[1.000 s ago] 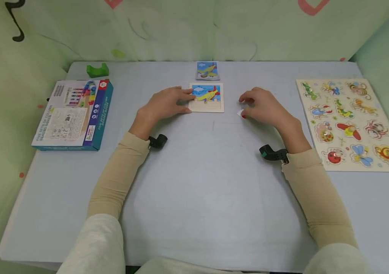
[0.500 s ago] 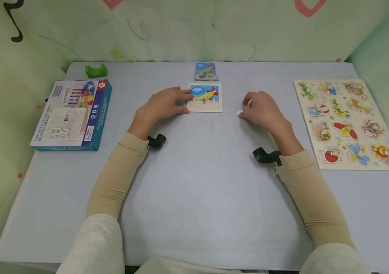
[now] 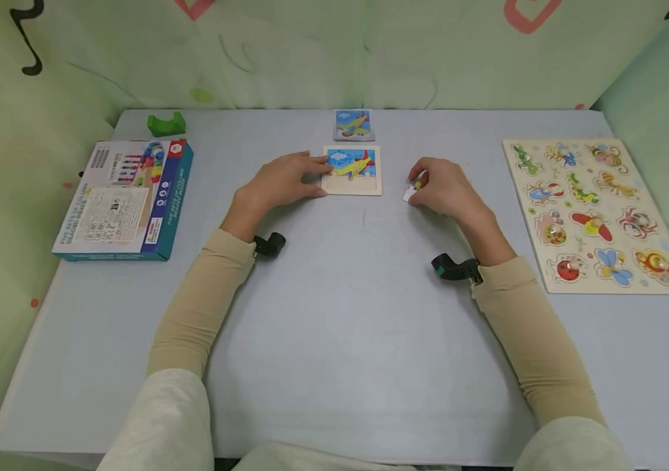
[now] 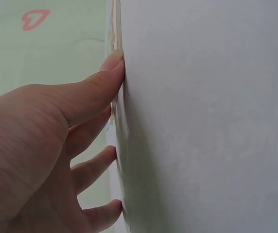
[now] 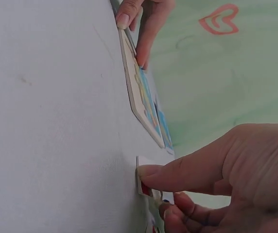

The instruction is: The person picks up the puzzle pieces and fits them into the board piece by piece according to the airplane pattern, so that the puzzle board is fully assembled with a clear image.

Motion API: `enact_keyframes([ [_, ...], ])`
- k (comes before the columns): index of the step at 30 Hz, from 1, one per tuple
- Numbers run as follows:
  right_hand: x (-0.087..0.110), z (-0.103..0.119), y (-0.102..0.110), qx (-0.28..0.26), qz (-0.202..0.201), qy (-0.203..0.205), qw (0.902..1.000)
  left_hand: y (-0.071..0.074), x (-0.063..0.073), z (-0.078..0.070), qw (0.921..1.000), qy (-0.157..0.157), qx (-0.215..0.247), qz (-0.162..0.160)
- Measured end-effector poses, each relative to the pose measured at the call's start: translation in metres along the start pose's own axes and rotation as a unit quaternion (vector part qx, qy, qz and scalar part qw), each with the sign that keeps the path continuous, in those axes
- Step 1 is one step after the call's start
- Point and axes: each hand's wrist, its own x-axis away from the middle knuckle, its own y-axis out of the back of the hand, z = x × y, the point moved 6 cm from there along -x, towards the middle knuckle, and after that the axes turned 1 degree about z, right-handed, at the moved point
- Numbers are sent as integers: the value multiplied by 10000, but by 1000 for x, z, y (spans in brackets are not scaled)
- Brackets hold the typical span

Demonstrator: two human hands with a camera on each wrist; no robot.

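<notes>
A small wooden puzzle board (image 3: 369, 188) lies at the table's far middle, a yellow airplane on blue sky in its upper part and bare wood along its lower part. My left hand (image 3: 288, 178) steadies its left side, thumb at the near corner and straight index finger on the picture. In the left wrist view, the thumb (image 4: 93, 92) lies along the board's edge and the other fingertips touch the table. To the right of the board, my right hand (image 3: 443, 188) pinches a small white puzzle piece (image 3: 409, 192) with colored parts; the fingers hide some of it.
Behind the board lies a matching airplane picture (image 3: 354, 124). A boxed toy set (image 3: 122, 199) and a green curved block (image 3: 166, 124) are at the left. On the right lies a large insect peg puzzle (image 3: 599, 216).
My right hand has shifted slightly left, and more of the white puzzle piece shows at its fingertips. My left hand and the board keep their place.
</notes>
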Motion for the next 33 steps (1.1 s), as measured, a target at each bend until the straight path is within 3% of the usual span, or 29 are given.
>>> enact_keyframes([
  [12,-6,8,-6,-715,-427,434,9956,0,0,1,10000,31,54,-13],
  [26,-24,34,-26,-1483,-444,1005,9828,-3,-2,3,10000,1,56,-9],
  [33,-28,46,-33,-1581,-657,1132,9787,-1,-2,3,9999,40,118,-24],
])
